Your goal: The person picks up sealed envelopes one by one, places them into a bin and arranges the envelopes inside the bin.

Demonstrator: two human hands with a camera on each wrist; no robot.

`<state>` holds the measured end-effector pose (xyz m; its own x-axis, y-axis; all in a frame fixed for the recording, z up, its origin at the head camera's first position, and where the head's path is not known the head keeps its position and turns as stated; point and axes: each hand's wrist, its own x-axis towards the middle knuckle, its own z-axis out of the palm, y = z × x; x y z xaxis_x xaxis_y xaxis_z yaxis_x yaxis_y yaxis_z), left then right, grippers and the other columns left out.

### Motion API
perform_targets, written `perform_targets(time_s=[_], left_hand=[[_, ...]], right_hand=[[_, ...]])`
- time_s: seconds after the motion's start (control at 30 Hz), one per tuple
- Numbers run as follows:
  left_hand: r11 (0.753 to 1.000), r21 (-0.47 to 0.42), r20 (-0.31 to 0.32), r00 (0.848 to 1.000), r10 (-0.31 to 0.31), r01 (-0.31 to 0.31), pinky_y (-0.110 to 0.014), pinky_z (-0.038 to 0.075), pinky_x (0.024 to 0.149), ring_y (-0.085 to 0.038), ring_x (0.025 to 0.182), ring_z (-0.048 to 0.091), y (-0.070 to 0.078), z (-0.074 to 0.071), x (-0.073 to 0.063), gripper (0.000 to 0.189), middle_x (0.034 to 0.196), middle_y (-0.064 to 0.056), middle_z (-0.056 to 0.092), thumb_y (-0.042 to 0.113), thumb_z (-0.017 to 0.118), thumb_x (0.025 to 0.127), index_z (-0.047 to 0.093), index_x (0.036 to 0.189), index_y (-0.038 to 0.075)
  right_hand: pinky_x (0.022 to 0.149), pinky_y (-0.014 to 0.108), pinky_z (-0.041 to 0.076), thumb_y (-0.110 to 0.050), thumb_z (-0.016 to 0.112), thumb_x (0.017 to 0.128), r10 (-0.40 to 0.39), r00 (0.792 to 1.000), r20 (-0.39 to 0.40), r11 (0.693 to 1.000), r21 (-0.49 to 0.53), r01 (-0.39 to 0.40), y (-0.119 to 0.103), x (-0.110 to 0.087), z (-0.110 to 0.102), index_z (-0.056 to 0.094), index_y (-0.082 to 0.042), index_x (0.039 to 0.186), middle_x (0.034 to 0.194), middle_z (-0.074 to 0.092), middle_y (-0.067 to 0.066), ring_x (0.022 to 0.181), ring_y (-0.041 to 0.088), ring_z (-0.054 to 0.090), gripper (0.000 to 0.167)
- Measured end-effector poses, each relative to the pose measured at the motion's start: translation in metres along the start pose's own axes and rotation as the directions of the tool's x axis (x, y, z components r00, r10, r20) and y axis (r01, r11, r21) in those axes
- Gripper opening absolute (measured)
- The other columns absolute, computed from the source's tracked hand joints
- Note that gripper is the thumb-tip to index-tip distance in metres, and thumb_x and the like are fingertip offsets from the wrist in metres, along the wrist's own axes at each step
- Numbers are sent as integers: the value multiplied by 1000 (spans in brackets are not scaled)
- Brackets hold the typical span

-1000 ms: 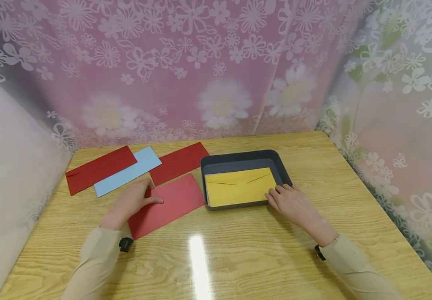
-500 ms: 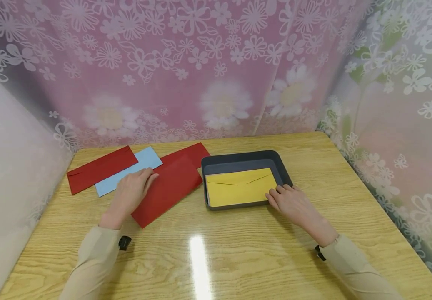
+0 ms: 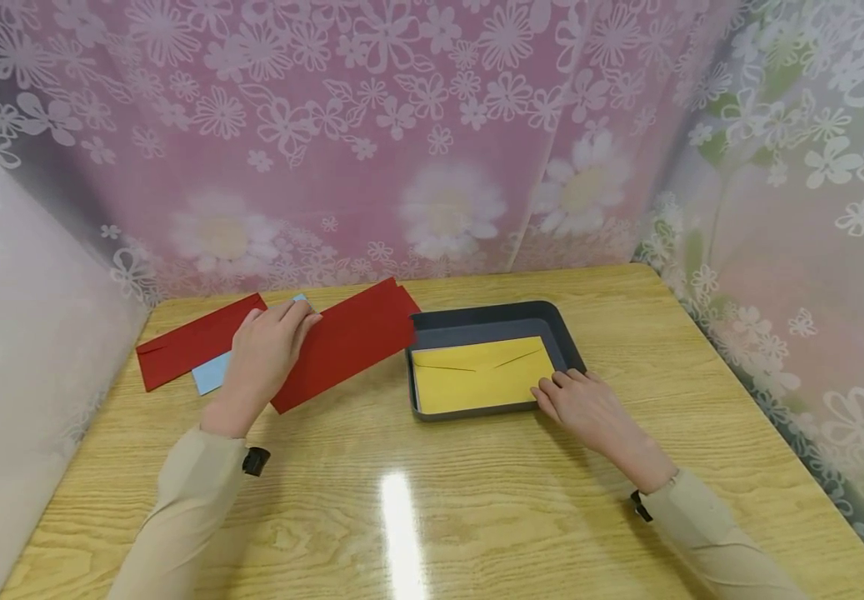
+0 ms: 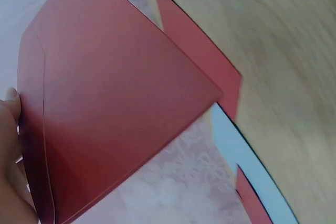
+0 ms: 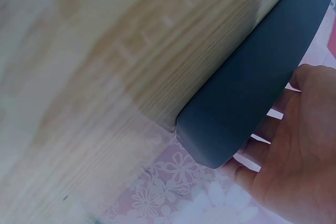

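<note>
My left hand (image 3: 262, 358) holds a large red envelope (image 3: 352, 342) by its left edge, raised and tilted above the table. In the left wrist view the envelope's flap line (image 4: 44, 108) runs beside the fingers. The envelope's right end overlaps the left rim of a dark grey rectangular tray (image 3: 484, 315). Inside the tray lies a yellow envelope (image 3: 484, 375), flap side up. My right hand (image 3: 585, 408) grips the tray's near right corner; in the right wrist view its fingers (image 5: 268, 129) bend over the rim.
Left on the wooden table (image 3: 312, 517) lies another red envelope (image 3: 184, 346), overlapping a light blue one (image 3: 210, 373). A further red envelope (image 4: 210, 61) lies beside the tray, mostly hidden in the head view. A floral curtain (image 3: 327, 167) stands behind the table.
The left hand has lifted the red envelope off the table and moved it away from me, over the blue and rear red envelopes. The right hand and tray have stayed put.
</note>
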<state>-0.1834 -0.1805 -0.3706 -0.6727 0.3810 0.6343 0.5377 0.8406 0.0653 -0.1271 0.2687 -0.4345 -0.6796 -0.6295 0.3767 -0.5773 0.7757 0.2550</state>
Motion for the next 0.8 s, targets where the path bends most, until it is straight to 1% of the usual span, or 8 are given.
perform_targets(time_s=[0.07,0.13,0.2,0.37,0.47,0.57,0.67,0.8], left_hand=[[999,-41,-3,1000,-8,7,-37,40,65,-23,61,53,5,1,7,17,76,-5,60,22,66,99,60,95,7],[997,-73,-14,1000,-2,1,-41,47,69,-25,67,60,11,4,14,16,81,-6,65,23,67,99,63,96,8],[995,-95,-26,1000,13,-16,-46,52,75,-27,72,64,17,7,21,16,84,-6,67,24,67,98,63,97,8],[989,-138,-29,998,54,-57,-46,52,73,-26,69,63,34,17,42,17,83,-6,67,25,65,99,64,96,8],[984,-162,-18,997,71,-73,-44,51,70,-24,69,62,46,23,54,18,82,-5,67,25,63,101,65,97,8],[980,-181,-7,996,85,-84,-42,51,72,-23,73,64,58,31,67,18,84,-5,68,25,62,102,67,98,8],[978,-187,1,995,100,-98,-39,51,70,-22,74,64,72,38,78,17,86,-6,67,22,60,103,67,99,7],[977,-176,10,992,126,-122,-37,49,70,-21,80,64,88,50,91,17,88,-6,66,19,57,105,66,102,5]], right_hand=[[53,30,28,-26,64,97,12,1000,29,1000,0,-12,1,-1,2,50,-13,75,68,42,1,58,21,41,30],[53,30,29,-27,64,98,21,999,47,1000,-1,-21,1,-1,2,50,-14,75,69,43,1,59,21,41,30],[53,29,27,-26,66,96,18,999,39,1000,-4,-18,1,0,0,50,-13,75,68,42,1,58,20,41,30],[52,24,21,-23,69,92,-16,1000,-19,1000,-14,15,0,2,-4,50,-12,73,66,39,0,56,17,38,29],[51,24,21,-23,70,91,-10,999,-33,1000,-3,10,1,2,-2,49,-13,72,65,37,-1,55,17,38,30],[50,26,25,-24,70,91,12,1000,-23,1000,8,-12,1,2,0,48,-14,71,64,38,-1,55,19,40,32],[51,28,29,-25,70,92,32,999,-16,999,14,-31,1,2,1,48,-15,70,65,40,-1,56,20,43,33],[51,27,27,-25,69,93,26,999,-33,1000,15,-26,0,3,1,45,-14,69,64,37,-2,56,20,42,35]])
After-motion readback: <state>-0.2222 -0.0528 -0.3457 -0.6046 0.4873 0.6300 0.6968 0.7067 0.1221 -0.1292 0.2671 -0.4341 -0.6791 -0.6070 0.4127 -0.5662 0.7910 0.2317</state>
